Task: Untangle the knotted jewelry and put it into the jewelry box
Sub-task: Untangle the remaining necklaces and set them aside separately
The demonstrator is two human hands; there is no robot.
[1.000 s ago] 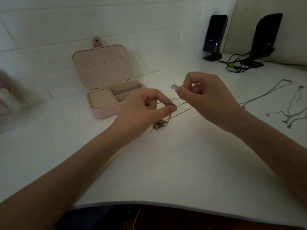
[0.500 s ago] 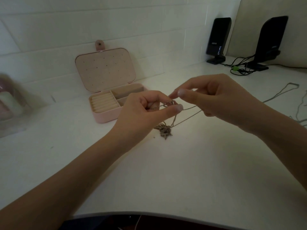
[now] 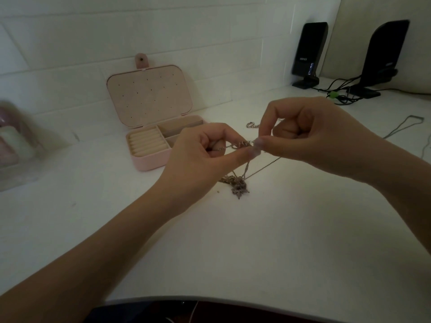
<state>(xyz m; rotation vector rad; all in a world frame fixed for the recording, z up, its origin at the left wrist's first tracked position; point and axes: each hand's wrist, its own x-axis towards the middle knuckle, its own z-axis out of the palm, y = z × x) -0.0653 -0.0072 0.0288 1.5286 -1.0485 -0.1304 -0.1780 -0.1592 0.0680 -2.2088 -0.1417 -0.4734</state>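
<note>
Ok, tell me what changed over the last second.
The right hand, pinching chain apart from the left a second ago, closed in; its fingertips now meet the left hand at the knotted chains. Both keep pinching. The tangle's clump stays on the table; the jewelry box stays open.

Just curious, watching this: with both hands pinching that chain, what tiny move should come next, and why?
Probably ease the two hands apart a little to loosen a loop. The left hand and right hand pinch the chain close together, while the knotted clump lies tangled on the table and the open jewelry box waits.
</note>
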